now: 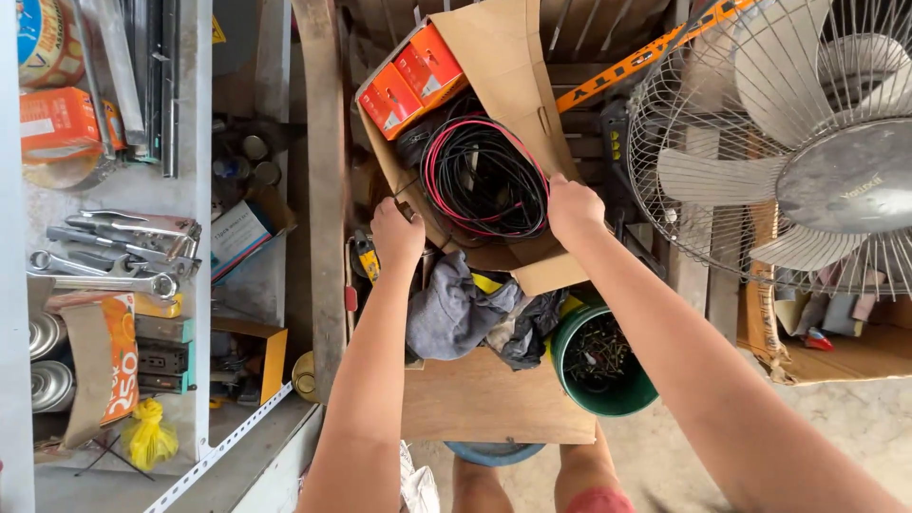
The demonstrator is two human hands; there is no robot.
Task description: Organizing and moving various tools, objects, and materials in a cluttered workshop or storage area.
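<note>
An open cardboard box (503, 57) stands tilted in front of me. Inside it lie coils of black and red wire (484, 176) and two small orange boxes (411, 78). My left hand (396, 233) grips the box's near left edge. At the near right edge, my right hand (573, 207) clasps the cardboard next to the wire coils. Both arms reach forward from the bottom of the view.
Grey and dark rags (465, 313) lie below the box on a wooden board (494, 404). A green bucket of screws (598, 361) stands to the right. A caged fan (798, 142) fills the upper right. Shelves at left hold wrenches (104, 275), cans and an orange packet.
</note>
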